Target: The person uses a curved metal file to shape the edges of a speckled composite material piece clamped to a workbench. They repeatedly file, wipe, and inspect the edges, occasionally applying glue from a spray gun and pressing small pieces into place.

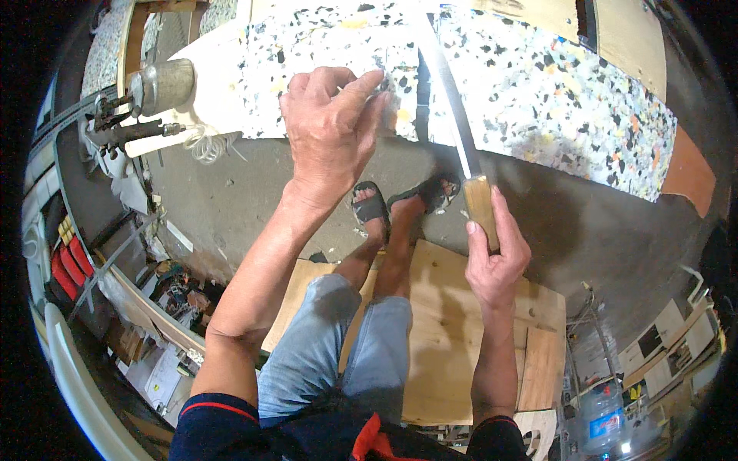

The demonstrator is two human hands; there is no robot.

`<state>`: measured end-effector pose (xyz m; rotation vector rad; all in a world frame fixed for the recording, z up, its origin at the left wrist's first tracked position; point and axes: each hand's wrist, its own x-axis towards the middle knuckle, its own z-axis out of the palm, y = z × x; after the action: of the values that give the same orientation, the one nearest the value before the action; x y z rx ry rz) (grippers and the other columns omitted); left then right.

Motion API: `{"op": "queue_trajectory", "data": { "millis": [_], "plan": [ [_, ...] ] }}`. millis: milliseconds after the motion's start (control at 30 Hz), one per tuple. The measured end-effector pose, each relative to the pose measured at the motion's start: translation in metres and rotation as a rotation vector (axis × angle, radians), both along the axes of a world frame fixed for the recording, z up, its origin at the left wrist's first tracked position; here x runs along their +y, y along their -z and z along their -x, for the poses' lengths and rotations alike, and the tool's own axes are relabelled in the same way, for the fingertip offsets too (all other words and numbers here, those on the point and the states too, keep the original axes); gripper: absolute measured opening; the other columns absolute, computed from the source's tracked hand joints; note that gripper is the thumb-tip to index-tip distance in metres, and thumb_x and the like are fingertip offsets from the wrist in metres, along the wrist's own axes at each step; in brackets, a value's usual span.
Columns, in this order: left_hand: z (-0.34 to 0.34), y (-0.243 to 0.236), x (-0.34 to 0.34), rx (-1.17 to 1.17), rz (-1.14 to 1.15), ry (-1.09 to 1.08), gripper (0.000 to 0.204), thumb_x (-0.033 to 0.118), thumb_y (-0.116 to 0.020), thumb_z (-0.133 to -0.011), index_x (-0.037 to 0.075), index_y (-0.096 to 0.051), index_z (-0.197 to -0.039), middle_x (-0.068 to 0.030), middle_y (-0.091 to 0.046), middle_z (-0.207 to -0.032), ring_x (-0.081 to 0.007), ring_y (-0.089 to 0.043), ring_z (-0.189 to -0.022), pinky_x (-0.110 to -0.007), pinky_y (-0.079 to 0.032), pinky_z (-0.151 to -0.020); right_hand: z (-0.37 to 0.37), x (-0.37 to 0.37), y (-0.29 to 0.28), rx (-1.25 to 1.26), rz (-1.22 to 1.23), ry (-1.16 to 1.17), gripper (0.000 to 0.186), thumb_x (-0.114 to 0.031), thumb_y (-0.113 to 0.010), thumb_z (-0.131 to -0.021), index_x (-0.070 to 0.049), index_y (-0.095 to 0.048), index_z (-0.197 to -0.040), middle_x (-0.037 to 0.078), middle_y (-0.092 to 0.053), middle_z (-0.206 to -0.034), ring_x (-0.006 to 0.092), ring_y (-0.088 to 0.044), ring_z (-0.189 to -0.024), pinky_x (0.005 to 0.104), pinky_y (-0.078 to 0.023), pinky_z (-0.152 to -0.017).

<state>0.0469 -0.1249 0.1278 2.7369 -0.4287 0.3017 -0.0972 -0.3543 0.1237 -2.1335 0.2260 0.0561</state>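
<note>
My right hand [498, 261] is wrapped round the wooden handle of a long knife [453, 96]. Its straight, narrow blade points away from me, over a thick sheet of speckled foam [538, 100]. A dark line crosses the foam just left of the blade. On the foam left of that line rests my left hand [330, 115]. Its fingers are curled, with thumb and forefinger close together. Whatever lies between these fingertips is hidden.
At the left end of the bench lies a spray gun [115, 131] with a metal cup [167, 86] and a coiled clear hose [207, 146]. Under me is a plywood board [446, 346]. Scraps and clutter [181, 296] fill the lower left. A water bottle [603, 419] stands lower right.
</note>
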Motion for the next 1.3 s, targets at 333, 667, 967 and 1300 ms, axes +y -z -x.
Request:
{"op": "queue_trajectory", "data": {
  "millis": [333, 667, 967, 1300],
  "plan": [
    [-0.009, 0.004, -0.003, 0.011, -0.121, 0.030, 0.035, 0.025, -0.077, -0.091, 0.020, -0.074, -0.125, -0.0051, -0.062, -0.102, -0.0241, -0.052, -0.096, -0.044, -0.040, -0.084, -0.003, 0.001, 0.002, -0.041, -0.029, -0.003, 0.053, 0.003, -0.068, -0.087, 0.001, -0.059, -0.139, 0.024, -0.071, -0.113, 0.0363, -0.072, -0.098, 0.0403, -0.055, -0.087],
    [-0.016, 0.000, 0.000, 0.022, -0.239, 0.057, 0.037, 0.031, -0.075, -0.093, 0.028, -0.071, -0.129, -0.0088, -0.060, -0.122, -0.0303, -0.052, -0.114, -0.050, -0.040, -0.093, -0.011, 0.010, 0.002, -0.011, -0.044, 0.014, 0.053, 0.003, -0.069, -0.087, 0.003, -0.059, -0.139, 0.025, -0.070, -0.113, 0.0358, -0.072, -0.097, 0.0409, -0.055, -0.085],
    [-0.017, 0.000, 0.001, 0.027, -0.262, 0.075, 0.036, 0.034, -0.074, -0.093, 0.029, -0.071, -0.129, -0.0101, -0.060, -0.125, -0.0310, -0.053, -0.114, -0.050, -0.040, -0.094, -0.028, 0.018, -0.007, 0.118, -0.076, 0.032, 0.050, 0.003, -0.067, -0.089, 0.005, -0.060, -0.138, 0.025, -0.069, -0.126, 0.0278, -0.069, -0.116, 0.0356, -0.052, -0.098],
    [-0.019, -0.003, 0.002, 0.027, -0.278, 0.087, 0.036, 0.033, -0.075, -0.093, 0.029, -0.071, -0.129, -0.0109, -0.060, -0.126, -0.0315, -0.052, -0.116, -0.051, -0.040, -0.094, -0.003, 0.008, -0.001, 0.052, -0.080, 0.015, 0.052, 0.002, -0.069, -0.086, 0.001, -0.061, -0.138, 0.024, -0.071, -0.110, 0.0343, -0.071, -0.096, 0.0397, -0.055, -0.085]
  ]
}}
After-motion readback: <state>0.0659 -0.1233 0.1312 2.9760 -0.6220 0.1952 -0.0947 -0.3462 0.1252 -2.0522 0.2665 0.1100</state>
